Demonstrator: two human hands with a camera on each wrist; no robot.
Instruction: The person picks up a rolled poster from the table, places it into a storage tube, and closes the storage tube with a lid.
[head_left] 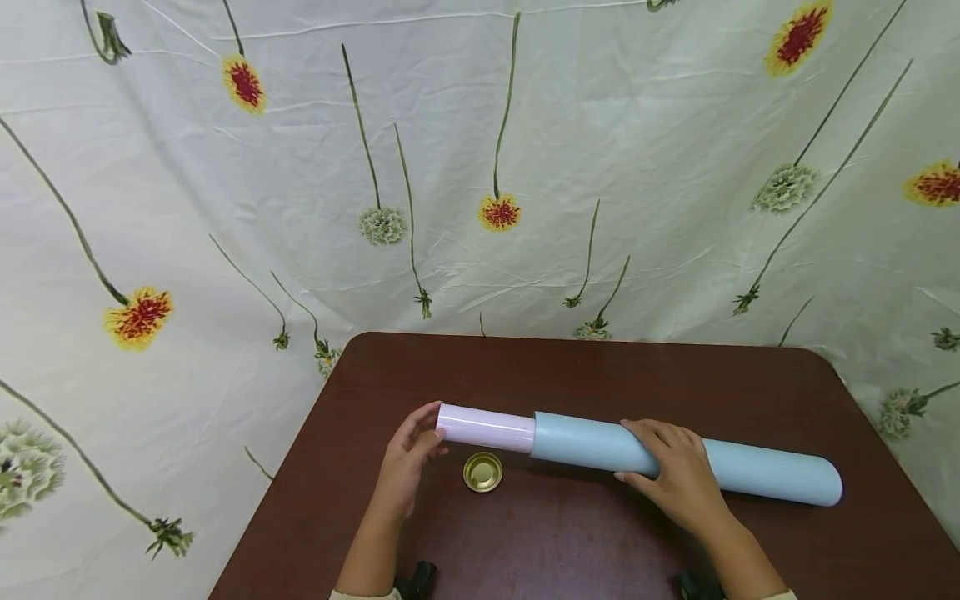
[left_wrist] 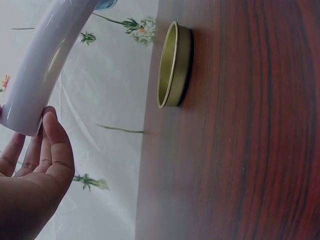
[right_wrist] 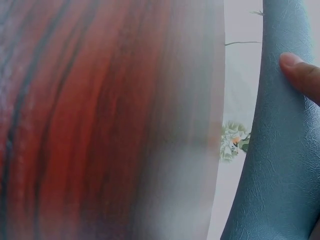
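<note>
A long light-blue tube [head_left: 772, 472] lies tilted across the head view, with a narrower pale lilac tube [head_left: 487, 427] sticking out of its left end. My right hand [head_left: 678, 479] grips the blue tube near its middle from above, the thumb [right_wrist: 292, 62] on the near side. At the far left my left hand [head_left: 408, 450] holds the lilac tube's end between thumb and fingers; the left wrist view shows the fingertips at its rim. Just right of that hand, a shallow round gold metal lid [head_left: 482, 472] rests on the table, its hollow side up.
The dark reddish-brown wooden table [head_left: 570, 542] has rounded back corners. A white cloth [head_left: 300, 167] printed with flowers hangs behind it and down the left side. Small black objects [head_left: 417, 579] show near each forearm at the bottom edge.
</note>
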